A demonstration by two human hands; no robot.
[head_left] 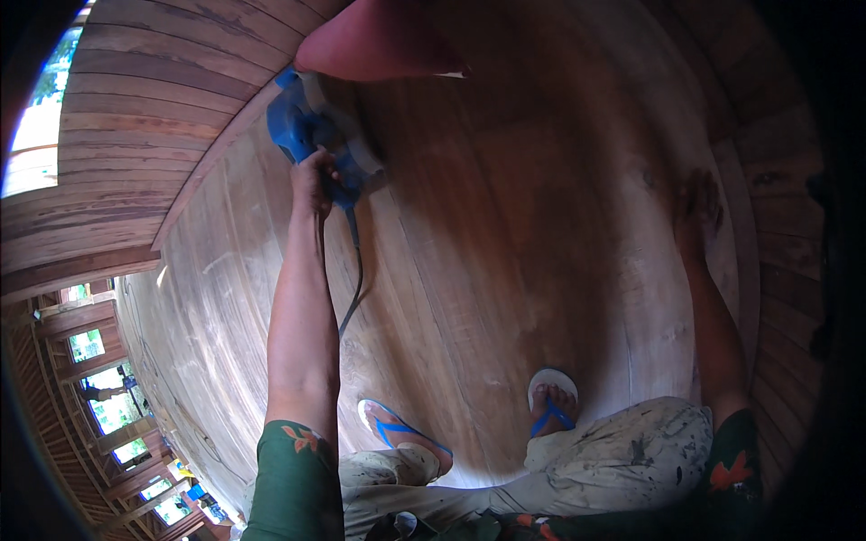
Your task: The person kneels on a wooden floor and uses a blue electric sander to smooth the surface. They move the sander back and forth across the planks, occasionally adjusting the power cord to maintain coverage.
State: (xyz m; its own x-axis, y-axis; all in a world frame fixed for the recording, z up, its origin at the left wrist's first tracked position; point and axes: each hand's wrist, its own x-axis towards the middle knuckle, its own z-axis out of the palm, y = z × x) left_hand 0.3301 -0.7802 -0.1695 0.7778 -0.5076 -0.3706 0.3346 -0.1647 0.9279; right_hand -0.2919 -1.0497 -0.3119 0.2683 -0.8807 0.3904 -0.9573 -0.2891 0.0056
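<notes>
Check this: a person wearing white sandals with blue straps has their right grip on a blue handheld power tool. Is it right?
No: the head view shows the left grip on the blue handheld power tool, while the right grip is well away from it. The white sandals with blue straps are described correctly.

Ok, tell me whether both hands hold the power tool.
No, only the left hand grips the corded blue power tool; the right hand is well apart.

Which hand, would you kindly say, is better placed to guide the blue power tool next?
Probably the left hand: it grips the blue power tool, while the right hand is well away, near the right wall.
</notes>
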